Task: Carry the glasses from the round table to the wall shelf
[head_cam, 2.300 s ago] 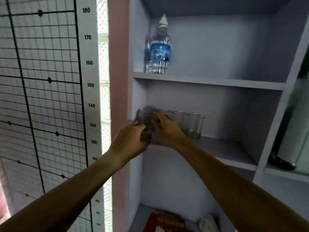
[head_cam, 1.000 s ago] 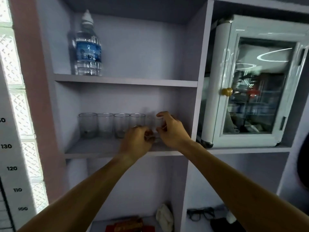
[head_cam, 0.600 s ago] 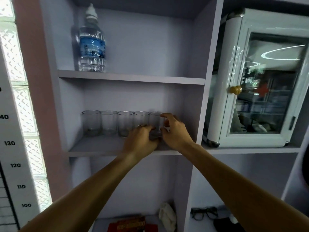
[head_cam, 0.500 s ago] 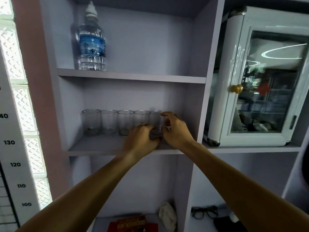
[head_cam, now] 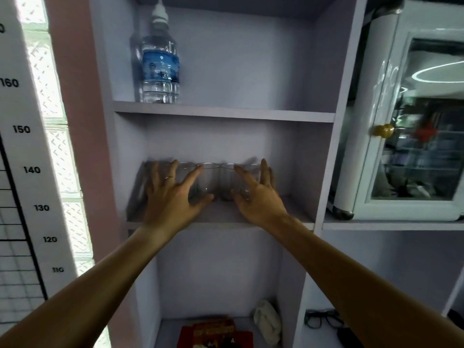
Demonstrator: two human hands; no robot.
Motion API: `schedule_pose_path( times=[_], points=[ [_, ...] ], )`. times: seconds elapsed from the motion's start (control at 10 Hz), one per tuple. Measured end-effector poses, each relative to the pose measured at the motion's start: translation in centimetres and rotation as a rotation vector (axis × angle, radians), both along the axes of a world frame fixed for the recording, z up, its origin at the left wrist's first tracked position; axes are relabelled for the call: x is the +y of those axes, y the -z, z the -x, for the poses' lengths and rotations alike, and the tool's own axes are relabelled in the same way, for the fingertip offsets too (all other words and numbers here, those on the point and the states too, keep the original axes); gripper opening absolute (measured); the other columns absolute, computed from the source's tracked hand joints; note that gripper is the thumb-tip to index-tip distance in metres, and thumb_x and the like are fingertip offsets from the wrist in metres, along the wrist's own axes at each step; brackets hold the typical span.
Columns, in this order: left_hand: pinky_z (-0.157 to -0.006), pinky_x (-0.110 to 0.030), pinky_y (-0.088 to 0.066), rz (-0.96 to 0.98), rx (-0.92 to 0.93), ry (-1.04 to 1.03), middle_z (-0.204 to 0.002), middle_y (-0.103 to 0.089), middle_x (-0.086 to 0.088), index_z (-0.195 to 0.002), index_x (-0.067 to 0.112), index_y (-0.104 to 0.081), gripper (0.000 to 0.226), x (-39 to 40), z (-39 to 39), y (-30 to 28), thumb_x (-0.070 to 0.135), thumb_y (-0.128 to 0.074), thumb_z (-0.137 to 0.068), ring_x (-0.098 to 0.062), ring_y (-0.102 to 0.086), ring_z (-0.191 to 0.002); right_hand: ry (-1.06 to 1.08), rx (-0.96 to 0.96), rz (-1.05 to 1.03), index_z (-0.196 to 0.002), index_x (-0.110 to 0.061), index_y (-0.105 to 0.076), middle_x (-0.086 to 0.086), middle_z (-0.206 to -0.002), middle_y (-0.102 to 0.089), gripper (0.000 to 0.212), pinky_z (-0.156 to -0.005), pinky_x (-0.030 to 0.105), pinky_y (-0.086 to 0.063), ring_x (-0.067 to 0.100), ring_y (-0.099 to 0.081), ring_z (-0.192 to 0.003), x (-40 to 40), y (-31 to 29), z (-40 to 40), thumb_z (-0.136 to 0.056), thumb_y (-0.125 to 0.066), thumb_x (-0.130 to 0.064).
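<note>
Head view: glasses [head_cam: 208, 179] half-hidden behind hands [head_cam: 173, 197]

Clear glossy glasses [head_cam: 208, 179] stand on a matt painted shelf [head_cam: 221, 214].

The glasses [head_cam: 209, 178] are clear, straight-sided tumblers standing upright and empty in a close row, side by side, on the middle board of the wall shelf [head_cam: 221, 214], a pale lilac unit of stacked open compartments. The row runs left to right near the back of that compartment. Its outer glasses are partly hidden and blurred, so their number is unclear.
</note>
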State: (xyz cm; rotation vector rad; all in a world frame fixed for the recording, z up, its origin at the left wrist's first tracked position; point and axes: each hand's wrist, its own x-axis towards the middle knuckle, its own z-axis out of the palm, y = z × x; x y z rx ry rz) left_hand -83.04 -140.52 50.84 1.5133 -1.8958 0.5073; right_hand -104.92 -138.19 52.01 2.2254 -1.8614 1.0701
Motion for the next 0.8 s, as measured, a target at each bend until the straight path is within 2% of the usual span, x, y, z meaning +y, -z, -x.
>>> schedule_pose_path(
  times=[0.1, 0.2, 0.3, 0.4, 0.5, 0.6, 0.7, 0.8],
  points=[
    [-0.114, -0.068, -0.007, -0.042, 0.014, 0.038, -0.163, -0.012, -0.013, -0.15, 0.049, -0.02, 0.083, 0.6, 0.2, -0.2, 0.082, -0.039, -0.076, -0.048, 0.006, -0.146, 0.053, 0.049, -0.023, -0.152, -0.05, -0.018, 0.014, -0.166, 0.018, 0.067, -0.122, 0.058, -0.015, 0.046, 0.015, -0.15, -0.8, 0.4, -0.5, -0.093, -0.049, -0.051],
    [-0.114, -0.068, -0.007, -0.067, 0.027, 0.059, -0.164, -0.004, -0.012, -0.151, 0.048, -0.015, 0.085, 0.9, 0.3, -0.2, 0.082, -0.04, -0.077, -0.046, 0.013, -0.146, 0.072, 0.073, -0.06, -0.153, -0.049, -0.018, 0.017, -0.166, 0.015, 0.066, -0.122, 0.058, -0.014, 0.047, 0.013, -0.15, -0.9, -0.1, -0.5, -0.093, -0.048, -0.051],
    [-0.116, -0.067, -0.009, -0.109, 0.044, 0.12, -0.165, 0.002, -0.01, -0.152, 0.044, -0.014, 0.091, 1.0, -0.4, 0.0, 0.086, -0.026, -0.073, -0.044, 0.015, -0.147, 0.087, 0.088, -0.093, -0.154, -0.047, -0.015, 0.014, -0.167, 0.012, 0.069, -0.121, 0.061, -0.014, 0.047, 0.009, -0.15, 0.4, -1.2, -0.8, -0.092, -0.047, -0.049],
    [-0.118, -0.064, -0.013, -0.089, 0.067, 0.148, -0.165, -0.002, -0.008, -0.152, 0.041, -0.02, 0.087, 0.9, -0.8, 0.5, 0.084, -0.022, -0.076, -0.041, 0.007, -0.149, 0.075, 0.061, -0.094, -0.154, -0.047, -0.008, 0.007, -0.167, 0.018, 0.073, -0.119, 0.065, -0.018, 0.045, 0.011, -0.151, 1.9, -0.8, -1.2, -0.093, -0.047, -0.049],
    [-0.114, -0.057, -0.029, -0.037, 0.019, 0.121, -0.156, -0.03, -0.01, -0.144, 0.032, -0.041, 0.069, 2.6, -1.7, 1.8, 0.071, -0.025, -0.089, -0.037, -0.025, -0.145, 0.083, 0.014, -0.117, -0.157, -0.038, -0.01, 0.005, -0.168, 0.012, 0.072, -0.118, 0.062, -0.016, 0.036, 0.002, -0.154, 5.6, 1.1, -1.9, -0.097, -0.05, -0.045],
    [-0.108, -0.05, -0.037, -0.032, -0.036, 0.146, -0.143, -0.05, -0.008, -0.135, 0.025, -0.054, 0.066, 5.5, -1.7, 3.9, 0.066, -0.025, -0.092, -0.034, -0.044, -0.133, 0.084, 0.056, -0.115, -0.155, -0.032, -0.026, 0.004, -0.168, -0.01, 0.063, -0.122, 0.057, -0.013, 0.03, -0.01, -0.153, 8.1, 2.6, -1.7, -0.098, -0.047, -0.048],
    [-0.103, -0.044, -0.04, -0.117, -0.149, 0.198, -0.131, -0.06, -0.003, -0.129, 0.019, -0.06, 0.07, 8.5, -2.2, 5.3, 0.067, -0.028, -0.088, -0.028, -0.053, -0.123, 0.094, 0.138, -0.202, -0.145, -0.028, -0.046, 0.002, -0.157, -0.036, 0.053, -0.121, 0.051, -0.019, 0.025, -0.029, -0.147, 11.7, 2.9, -1.1, -0.097, -0.049, -0.05],
    [-0.102, -0.041, -0.045, -0.201, -0.125, 0.268, -0.13, -0.062, 0.0, -0.126, 0.02, -0.062, 0.068, 11.2, -2.1, 4.4, 0.068, -0.037, -0.085, -0.022, -0.056, -0.121, 0.05, 0.046, -0.309, -0.136, -0.028, -0.057, 0.002, -0.147, -0.051, 0.047, -0.116, 0.045, -0.031, 0.026, -0.044, -0.138, 14.4, 2.5, -0.4, -0.095, -0.054, -0.05]
  ],
)
